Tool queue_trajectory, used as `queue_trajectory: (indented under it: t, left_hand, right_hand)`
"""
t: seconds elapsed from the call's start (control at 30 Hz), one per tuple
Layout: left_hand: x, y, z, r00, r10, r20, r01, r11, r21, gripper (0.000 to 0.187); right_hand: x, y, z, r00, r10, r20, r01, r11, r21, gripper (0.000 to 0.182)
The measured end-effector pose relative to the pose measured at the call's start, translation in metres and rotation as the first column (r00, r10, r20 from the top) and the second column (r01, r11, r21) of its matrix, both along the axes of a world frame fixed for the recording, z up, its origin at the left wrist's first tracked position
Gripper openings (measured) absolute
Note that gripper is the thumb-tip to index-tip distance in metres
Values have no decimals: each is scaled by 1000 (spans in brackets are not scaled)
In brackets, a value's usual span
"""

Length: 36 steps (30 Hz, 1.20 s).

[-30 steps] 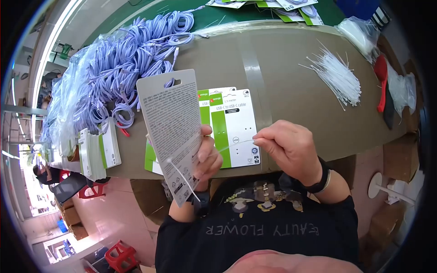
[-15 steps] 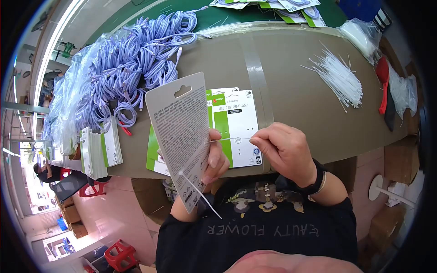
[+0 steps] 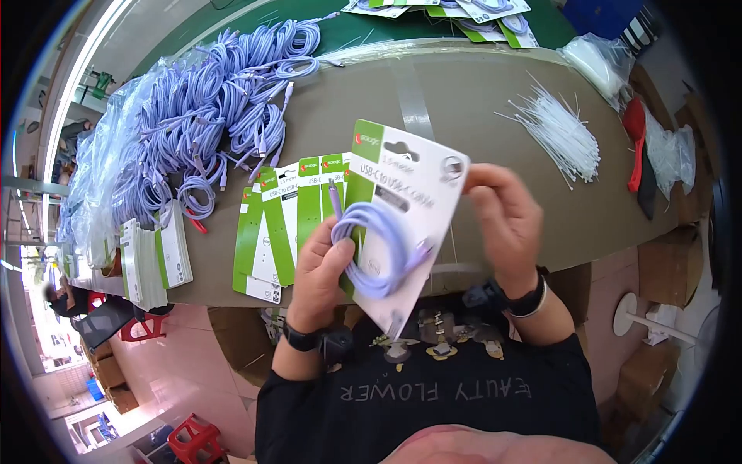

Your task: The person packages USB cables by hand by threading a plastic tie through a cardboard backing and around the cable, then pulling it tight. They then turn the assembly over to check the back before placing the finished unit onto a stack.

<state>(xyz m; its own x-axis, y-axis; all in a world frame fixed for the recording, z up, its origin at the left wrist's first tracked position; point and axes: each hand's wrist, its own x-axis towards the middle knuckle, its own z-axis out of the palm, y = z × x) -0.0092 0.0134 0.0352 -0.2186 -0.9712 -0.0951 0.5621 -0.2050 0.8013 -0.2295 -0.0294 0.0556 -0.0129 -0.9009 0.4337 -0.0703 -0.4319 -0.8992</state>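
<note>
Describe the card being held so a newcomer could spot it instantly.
Start at the cardboard-covered table. Just in front of it, the left hand and right hand hold up a white-and-green card. Unlike the flat cards lying beside it, it carries a coiled lilac cable.

The packaging card (image 3: 402, 209) is white with a green stripe down one side and "USB-C to USB-C cable" printed near the top. It's tilted, printed face toward the camera, with the top edge pointing to about 12 o'clock and the bottom corner toward 6. It sits raised off the table, pretty much dead center of the view. A coiled lavender cable (image 3: 371, 251) lies flat against the card's front, looped in a loose oval over its lower half, with one plug end sticking up toward 11 o'clock past the green stripe.
</note>
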Motion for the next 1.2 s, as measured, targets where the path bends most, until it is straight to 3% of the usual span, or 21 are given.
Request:
queue_trajectory:
  t: [0.03, 0.07, 0.1, 0.13, 0.17, 0.27, 0.37, 0.47, 0.6, 0.7, 0.77, 0.83, 0.87, 0.9, 0.93, 0.97, 1.0, 1.07, 1.13, 1.17, 1.2]
  left_hand:
    - [3, -2, 2, 980, 56, 191, -55, 998, -14, 37]
    - [3, -2, 4, 920, 106, 378, -101, 994, -32, 36]
    - [1, -1, 4, 922, 103, 373, -100, 995, -27, 36]
    - [-1, -1, 5, 908, 84, 410, -74, 996, -40, 35]
    - [-4, -2, 6, 893, 63, 446, -43, 998, -54, 34]
    - [-13, -4, 7, 851, 28, 525, 29, 995, -100, 33]
    - [-17, -4, 10, 787, 28, 616, 88, 983, -158, 33]
    - [-18, -6, 14, 670, 145, 728, 95, 956, -278, 33]
    - [-21, -12, 30, 693, 82, 717, 85, 977, -194, 35]
    - [-25, -14, 27, 653, 90, 752, 154, 956, -248, 35]
    - [-29, -15, 30, 633, 96, 768, 189, 943, -274, 36]
    - [-34, -15, 41, 405, 283, 869, 231, 888, -397, 35]
    - [-35, -15, 44, 280, 376, 883, 262, 855, -447, 35]
    - [-35, -15, 46, 276, 373, 886, 264, 857, -443, 35]
    - [-35, -17, 47, 173, 403, 899, 342, 831, -439, 35]
    - [-34, -20, 49, 71, 438, 896, 422, 801, -425, 35]
    - [-34, -24, 50, -28, 477, 879, 501, 767, -400, 35]
    - [-33, -31, 45, 30, 461, 887, 525, 748, -406, 34]
    - [-32, -36, 39, 146, 417, 897, 556, 715, -423, 32]
    - [-33, -37, 41, 141, 410, 901, 565, 714, -413, 32]
    - [-34, -37, 43, 197, 275, 941, 492, 803, -337, 31]
  right_hand:
    - [-7, -1, 2, 984, -134, 120, 136, 991, -6, 6]
    - [-14, -3, 7, 985, -130, 111, 131, 991, -4, 6]
    - [-22, -6, 14, 983, -49, -177, -3, 959, -284, 9]
    - [-26, -6, 18, 887, -51, -459, -205, 846, -492, 11]
    - [-25, -5, 18, 885, -60, -462, -199, 848, -490, 11]
    - [-10, -1, 23, 699, -86, -710, -413, 761, -499, 18]
    - [-6, -1, 17, 726, -66, -685, -400, 770, -498, 21]
    - [-7, -1, 11, 755, -48, -654, -384, 775, -501, 23]
    - [-11, -1, 11, 768, -55, -638, -362, 784, -504, 24]
    - [-16, -3, 14, 735, -101, -670, -353, 787, -506, 27]
    - [-18, -3, 14, 781, -38, -624, -367, 780, -506, 21]
    - [-18, -1, 13, 803, -10, -595, -369, 776, -512, 18]
    - [-15, 5, 10, 893, 237, -384, -372, 869, -328, 15]
    - [-11, 11, 6, 906, 412, -93, -421, 898, -128, 11]
    - [-8, 15, 2, 842, 486, 234, -510, 859, 53, 9]
    - [-6, 14, -6, 843, 481, 241, -506, 861, 50, 9]
    - [-3, 13, -18, 809, 465, 360, -532, 839, 112, 9]
    - [-1, 10, -35, 715, 387, 582, -597, 772, 220, 12]
    - [0, 10, -40, 709, 346, 615, -593, 764, 254, 11]
    - [0, 11, -42, 703, 312, 639, -595, 751, 288, 10]
    - [0, 13, -44, 696, 277, 662, -597, 735, 321, 9]
